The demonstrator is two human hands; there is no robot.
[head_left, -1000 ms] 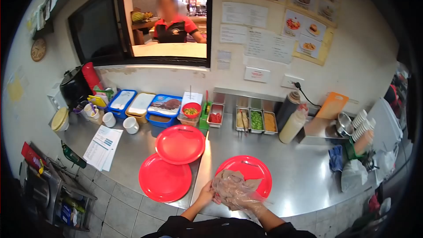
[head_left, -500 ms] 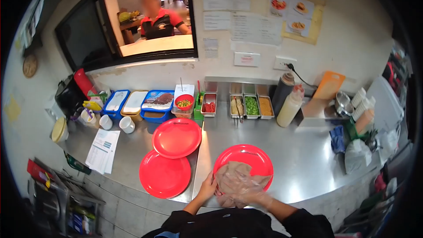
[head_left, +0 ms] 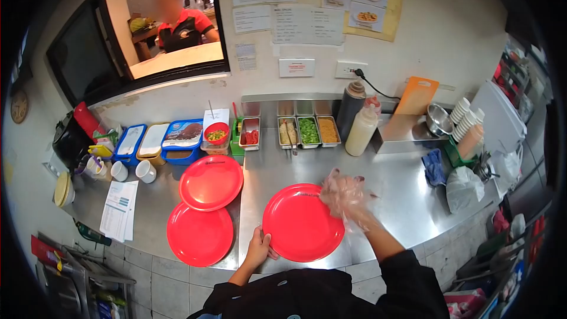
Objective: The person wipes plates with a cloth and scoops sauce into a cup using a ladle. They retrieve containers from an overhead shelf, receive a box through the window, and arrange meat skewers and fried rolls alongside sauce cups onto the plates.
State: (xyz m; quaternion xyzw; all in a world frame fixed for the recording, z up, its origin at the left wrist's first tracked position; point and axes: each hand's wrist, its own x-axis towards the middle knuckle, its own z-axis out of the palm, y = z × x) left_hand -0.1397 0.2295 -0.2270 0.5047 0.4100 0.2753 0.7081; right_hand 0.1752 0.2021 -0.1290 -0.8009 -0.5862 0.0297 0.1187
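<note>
A red plate (head_left: 302, 224) lies on the steel counter in front of me. My left hand (head_left: 260, 249) grips its lower left rim, thumb on the edge. At the plate's upper right rim is my right hand (head_left: 347, 198), in a clear plastic glove and slightly blurred. Its fingers are curled around what looks like a bunched brown cloth, mostly hidden by the hand. To the left, two more red plates rest partly overlapped, the upper one (head_left: 211, 182) over the edge of the lower one (head_left: 199, 234).
Behind the plates stand metal food tins (head_left: 308, 132), a white squeeze bottle (head_left: 361, 133) and a dark bottle (head_left: 352, 106). Tubs (head_left: 182, 136), white cups (head_left: 146, 171) and papers (head_left: 118, 210) are at left. A blue cloth (head_left: 434, 167) lies right. A person (head_left: 183, 35) is beyond the window.
My right hand has moved up and right to the plate's rim, and the brown cloth no longer covers the plate. My left hand stays at the rim. The camera view has shifted right.
</note>
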